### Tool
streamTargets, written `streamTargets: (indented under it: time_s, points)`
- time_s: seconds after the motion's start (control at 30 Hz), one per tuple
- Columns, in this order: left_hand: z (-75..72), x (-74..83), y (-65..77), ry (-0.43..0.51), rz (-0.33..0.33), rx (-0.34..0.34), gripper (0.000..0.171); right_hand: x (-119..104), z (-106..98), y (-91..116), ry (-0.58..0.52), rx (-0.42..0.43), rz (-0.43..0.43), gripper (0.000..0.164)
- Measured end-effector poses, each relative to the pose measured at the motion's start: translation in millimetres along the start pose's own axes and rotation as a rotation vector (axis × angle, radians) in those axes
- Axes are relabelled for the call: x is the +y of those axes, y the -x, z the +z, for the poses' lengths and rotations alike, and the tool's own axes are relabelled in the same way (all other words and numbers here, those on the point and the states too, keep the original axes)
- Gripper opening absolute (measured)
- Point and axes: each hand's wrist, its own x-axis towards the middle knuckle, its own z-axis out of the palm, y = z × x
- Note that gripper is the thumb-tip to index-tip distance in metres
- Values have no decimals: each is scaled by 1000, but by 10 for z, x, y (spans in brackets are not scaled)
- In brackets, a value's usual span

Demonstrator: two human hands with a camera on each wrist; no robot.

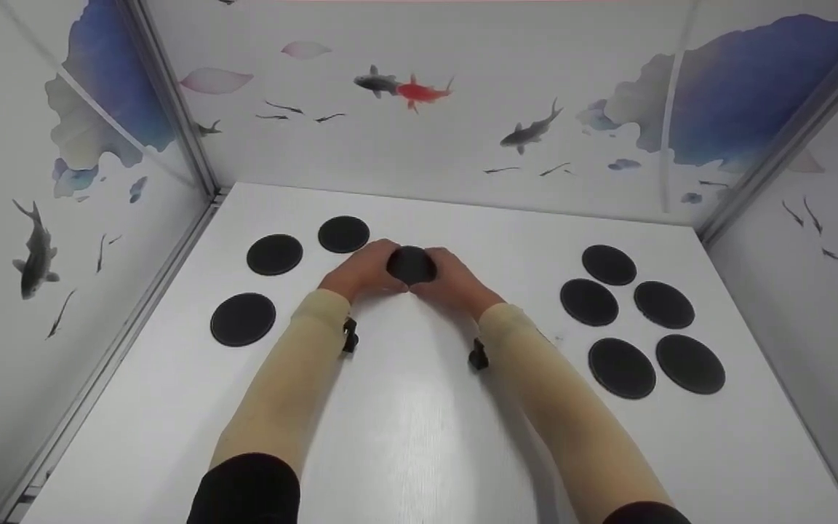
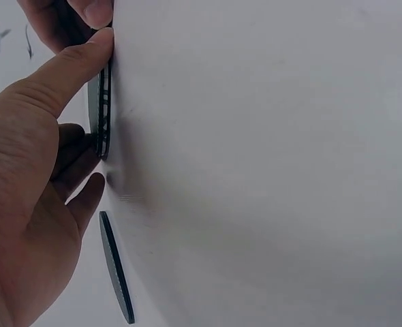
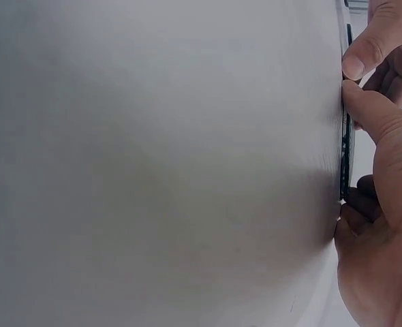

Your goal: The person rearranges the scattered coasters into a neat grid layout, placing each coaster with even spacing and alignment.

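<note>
Near the middle back of the white table, both hands grip a black round disc, like a coaster (image 1: 412,264), from its two sides. My left hand (image 1: 368,269) has its thumb on the near edge, with fingers curled round the left side. The right hand (image 1: 455,280) mirrors it, and the two thumb tips nearly meet at the front. In the left wrist view the held coaster's edge (image 2: 105,102) shows layered lines; I cannot tell whether it is one disc or a small stack. Seen from the right wrist, its dark edge (image 3: 345,163) lies close to the table.
Left of the hands lie three black coasters, one nearest the left hand (image 1: 344,234), others further left (image 1: 274,255) and nearer (image 1: 243,319). Several more coasters (image 1: 588,302) lie at the right. Printed panels (image 1: 455,160) enclose the table (image 1: 404,437) at back and sides.
</note>
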Motion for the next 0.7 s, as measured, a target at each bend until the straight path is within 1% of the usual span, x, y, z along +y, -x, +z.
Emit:
streamTargets:
  time_s: [0.03,0.17,0.27,0.33,0.43,0.57,0.7]
  points:
    - [-2,7,2,-10,5,4,65,-4,-2,-2,4,-3,6,71]
    - [-11,60,19,-24,16,3,66,16,-32,-6,11,-20,47,86]
    - [-30,104,63,-22,14,-17,76,50,-81,19,-24,-24,53,95]
    - [-51,114,97,-31,11,-35,83,65,-114,47,-51,-22,55,97]
    - [-87,112,149,-65,21,-59,92,80,-158,88,-73,-14,68,96]
    - [-113,83,192,-124,39,-92,98,91,-221,146,-89,-2,78,93]
    - [-103,52,203,-183,41,-131,104,118,-283,220,-93,2,60,88]
